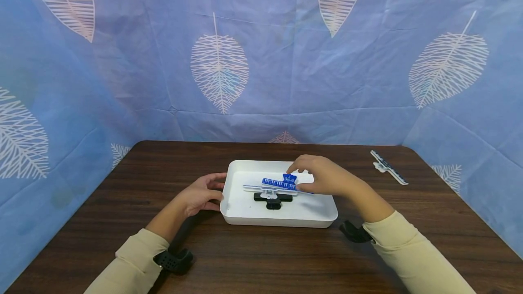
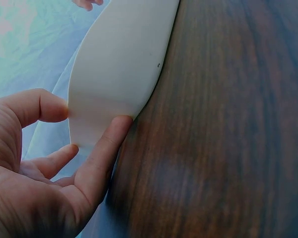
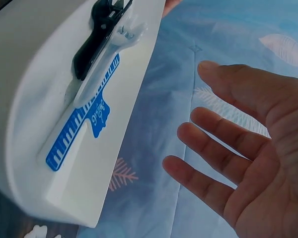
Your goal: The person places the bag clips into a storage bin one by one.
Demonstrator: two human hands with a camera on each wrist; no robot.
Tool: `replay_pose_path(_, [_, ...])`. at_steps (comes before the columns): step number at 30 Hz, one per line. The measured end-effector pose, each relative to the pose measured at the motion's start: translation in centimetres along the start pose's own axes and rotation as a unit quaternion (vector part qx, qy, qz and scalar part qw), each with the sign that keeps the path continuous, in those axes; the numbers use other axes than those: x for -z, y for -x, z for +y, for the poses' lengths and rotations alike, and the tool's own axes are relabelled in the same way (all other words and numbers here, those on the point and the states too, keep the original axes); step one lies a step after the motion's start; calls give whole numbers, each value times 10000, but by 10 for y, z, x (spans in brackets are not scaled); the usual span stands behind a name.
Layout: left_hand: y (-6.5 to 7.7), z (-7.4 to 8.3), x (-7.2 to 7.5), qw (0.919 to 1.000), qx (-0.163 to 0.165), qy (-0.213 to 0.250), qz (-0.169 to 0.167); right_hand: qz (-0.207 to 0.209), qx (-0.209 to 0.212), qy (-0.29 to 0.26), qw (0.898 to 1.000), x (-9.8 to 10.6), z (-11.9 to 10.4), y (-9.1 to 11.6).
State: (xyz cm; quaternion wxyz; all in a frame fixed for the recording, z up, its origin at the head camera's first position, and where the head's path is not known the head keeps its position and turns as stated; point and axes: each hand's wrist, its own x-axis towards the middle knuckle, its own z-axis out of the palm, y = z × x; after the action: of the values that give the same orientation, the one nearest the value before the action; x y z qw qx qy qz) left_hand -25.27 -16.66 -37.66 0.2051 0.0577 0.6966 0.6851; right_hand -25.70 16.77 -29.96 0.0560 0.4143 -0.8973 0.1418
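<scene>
My left hand (image 1: pixel 199 194) is at the left end of a white tray (image 1: pixel 282 220), its thumb and fingertips touching the outer wall, as the left wrist view shows up close. Inside the tray lie three long-jawed clips side by side. The farthest is a blue clip (image 1: pixel 279 183) with a piano-key pattern and "Music" lettering; in front of it come a white clip (image 1: pixel 268 194) and a black clip (image 1: pixel 273 204). Over the tray's right part hovers my right hand (image 1: pixel 327 176), close to the blue clip. In the right wrist view its fingers (image 3: pixel 208 183) are spread and hold nothing.
A black-and-white clip (image 1: pixel 388 167) lies on the brown wooden table (image 1: pixel 261 262), to the far right of the tray. Behind the table hangs a blue cloth (image 1: pixel 265 80) with white leaf prints. Black bands (image 1: pixel 175 261) are on both wrists.
</scene>
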Motion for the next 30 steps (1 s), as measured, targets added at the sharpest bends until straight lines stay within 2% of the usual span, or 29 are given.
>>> replay_pose_path(6, [0, 0, 0, 10000, -5, -7, 13, 108, -272, 73, 9995, 4, 2, 8])
replay_pose_path(21, [1, 0, 0, 10000, -29, 27, 10, 404, -912, 318, 9945, 10, 29, 32])
replay_pose_path(30, [0, 0, 0, 10000, 12, 21, -2, 679, -1120, 325, 9909, 12, 44, 46])
